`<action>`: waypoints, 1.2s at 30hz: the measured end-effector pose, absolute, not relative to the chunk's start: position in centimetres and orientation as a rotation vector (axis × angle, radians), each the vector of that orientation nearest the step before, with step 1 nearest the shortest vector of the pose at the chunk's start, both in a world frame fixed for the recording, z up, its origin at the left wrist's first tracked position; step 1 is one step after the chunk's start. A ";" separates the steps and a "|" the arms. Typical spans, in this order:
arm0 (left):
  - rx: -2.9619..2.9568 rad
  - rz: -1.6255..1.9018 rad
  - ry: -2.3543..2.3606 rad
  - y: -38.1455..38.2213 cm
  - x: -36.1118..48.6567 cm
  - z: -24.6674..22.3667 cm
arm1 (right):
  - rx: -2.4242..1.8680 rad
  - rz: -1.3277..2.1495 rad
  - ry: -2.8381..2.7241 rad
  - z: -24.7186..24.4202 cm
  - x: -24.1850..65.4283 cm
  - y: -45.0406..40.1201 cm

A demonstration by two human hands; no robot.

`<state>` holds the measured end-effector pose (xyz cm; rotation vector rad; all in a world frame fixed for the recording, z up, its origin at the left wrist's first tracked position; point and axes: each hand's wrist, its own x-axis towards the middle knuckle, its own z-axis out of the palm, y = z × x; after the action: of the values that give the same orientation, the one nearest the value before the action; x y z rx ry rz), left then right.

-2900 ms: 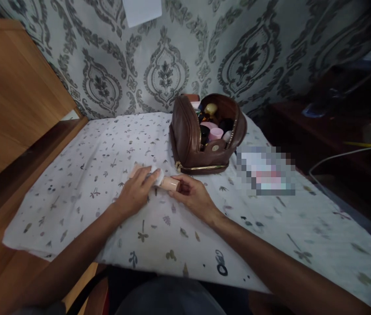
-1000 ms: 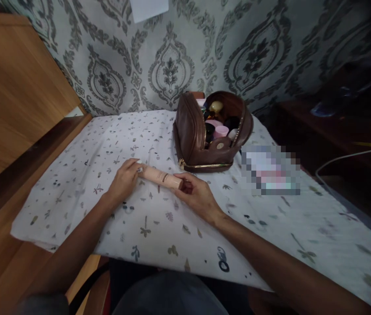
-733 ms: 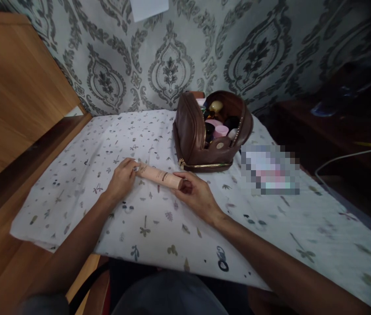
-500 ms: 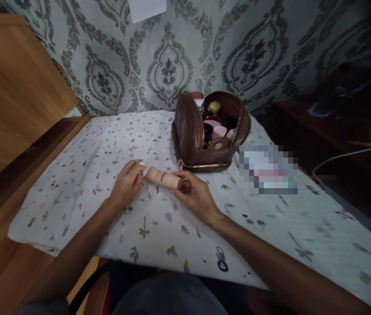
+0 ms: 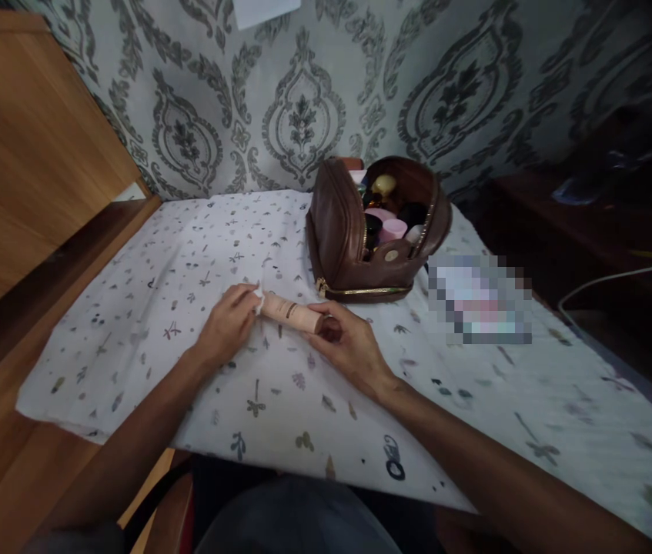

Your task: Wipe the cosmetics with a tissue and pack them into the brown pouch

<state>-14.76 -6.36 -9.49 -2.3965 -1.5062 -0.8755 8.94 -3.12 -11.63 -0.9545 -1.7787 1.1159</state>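
Note:
A beige cosmetic tube with dark lettering lies slanted between my hands, just above the cloth. My right hand grips its right end, thumb on top and fingers curled beneath. At the other end, my left hand pinches a small white piece, apparently tissue, against the tube. How far the tissue runs under the left fingers is hidden. Behind the right hand stands an unzipped brown makeup bag, with a pink jar and other cosmetics inside.
A white cloth with small plant prints covers the table. To the right of the bag lies a blurred-out flat item. A wooden panel borders the left side, patterned wallpaper the back. A pale cable hangs at right.
The view has shifted slightly, so the bag and the flat item appear a little farther right. Both hands keep hold at the tube's ends, with only a slight movement of the left fingers.

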 end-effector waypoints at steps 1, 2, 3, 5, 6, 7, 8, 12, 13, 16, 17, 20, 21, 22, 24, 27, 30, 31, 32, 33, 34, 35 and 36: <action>-2.374 -0.866 -1.586 -6.2 -15.4 -9.5 | -0.962 1.091 -1.791 -11.6 9.0 -3.1; -2.347 -0.857 -1.662 -6.0 -15.9 -9.6 | -0.969 1.058 -1.808 -11.6 9.0 -3.1; -2.317 -0.849 -1.730 -5.9 -16.3 -9.6 | -0.973 1.023 -1.825 -11.6 9.1 -3.1; -2.268 -0.834 -1.831 -5.6 -16.8 -9.8 | -0.964 0.968 -1.847 -11.5 9.1 -3.1; -2.253 -0.831 -1.863 -5.5 -17.0 -9.9 | -0.951 0.952 -1.852 -11.5 9.2 -3.1; -2.242 -0.831 -1.883 -5.5 -17.1 -10.0 | -0.938 0.941 -1.853 -11.4 9.2 -3.1; -2.232 -0.837 -1.893 -5.4 -17.2 -10.0 | -0.927 0.936 -1.855 -11.4 9.2 -3.1; -2.227 -0.933 -1.824 -5.7 -16.5 -9.6 | -0.926 0.937 -1.850 -11.6 9.1 -3.0; -2.244 -0.968 -1.770 -6.0 -16.0 -9.3 | -0.924 0.939 -1.844 -11.6 9.1 -3.1; -2.359 -1.055 -1.522 -7.1 -13.6 -8.6 | -0.900 0.947 -1.831 -11.6 9.1 -3.1; -2.412 -1.071 -1.418 -7.5 -12.6 -8.4 | -0.895 0.947 -1.829 -11.6 9.1 -3.2; -2.536 -1.051 -1.138 -8.4 -10.2 -8.4 | -0.885 0.953 -1.821 -11.5 9.1 -3.3; -2.556 -1.025 -1.088 -8.6 -9.7 -8.5 | -0.885 0.961 -1.814 -11.5 9.1 -3.3; -2.562 -0.999 -1.065 -8.6 -9.6 -8.7 | -0.885 0.973 -1.803 -11.6 9.1 -3.2; -2.538 -0.962 -1.090 -8.4 -10.1 -9.0 | -0.897 0.998 -1.782 -11.8 9.1 -3.1; -2.463 -0.910 -1.270 -7.7 -12.3 -9.4 | -0.919 1.014 -1.770 -12.0 9.1 -3.0; -2.393 -0.864 -1.563 -6.9 -15.1 -9.6 | -0.902 1.010 -1.774 -12.1 9.2 -3.0; -2.361 -0.863 -1.662 -6.6 -15.9 -9.6 | -0.894 1.003 -1.775 -12.1 9.2 -3.0; -2.324 -0.867 -1.752 -6.4 -16.6 -9.7 | -0.888 0.997 -1.776 -12.1 9.2 -3.0; -2.287 -0.872 -1.827 -6.2 -17.2 -9.8 | -0.884 0.992 -1.778 -12.1 9.2 -3.0; -2.257 -0.876 -1.882 -5.9 -17.7 -9.8 | -0.883 0.989 -1.779 -12.1 9.2 -3.0; -2.233 -0.885 -1.917 -5.8 -18.1 -9.9 | -0.883 0.989 -1.774 -12.1 9.2 -3.0; -2.217 -0.900 -1.931 -5.7 -18.2 -9.9 | -0.884 0.993 -1.766 -12.1 9.2 -3.0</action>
<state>-18.19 -5.68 -9.88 -2.2167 -1.9306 -0.9002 9.17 -3.01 -12.06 -0.8836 -1.7664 0.9927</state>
